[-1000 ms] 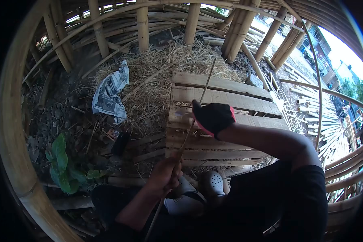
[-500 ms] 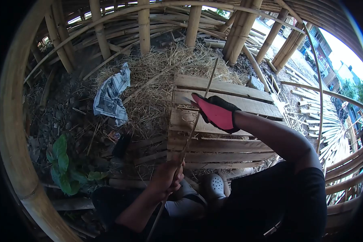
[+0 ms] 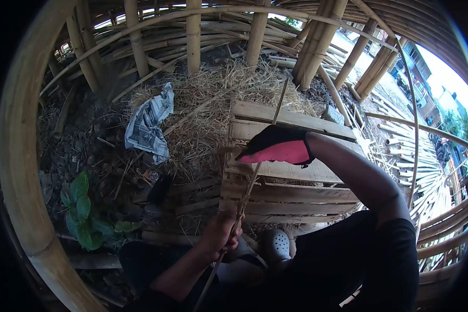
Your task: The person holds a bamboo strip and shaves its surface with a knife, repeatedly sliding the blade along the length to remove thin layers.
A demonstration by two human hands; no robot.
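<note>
A long thin stick [image 3: 248,188] runs slantwise from the bottom of the view up over a slatted wooden crate [image 3: 291,195]. My bare left hand [image 3: 222,232] is closed round its lower part, in front of the crate's near left corner. Higher up, my right hand [image 3: 275,146], in a black and pink glove, lies across the stick above the crate's top slats. Its fingers are bent and pressed together, and the glove hides what is between them. The stick's upper end shows beyond the glove.
Crumpled newspaper [image 3: 150,124] lies on straw [image 3: 203,112] left of the crate. A leafy plant [image 3: 80,210] grows at the lower left. Bamboo posts [image 3: 194,39] stand behind, with cut bamboo poles [image 3: 408,151] at the right. A shoe [image 3: 279,244] shows below the crate.
My right hand has moved down along the stick and turned, showing more of the glove's black side. My left hand still grips the stick. The whole view has shifted slightly.
</note>
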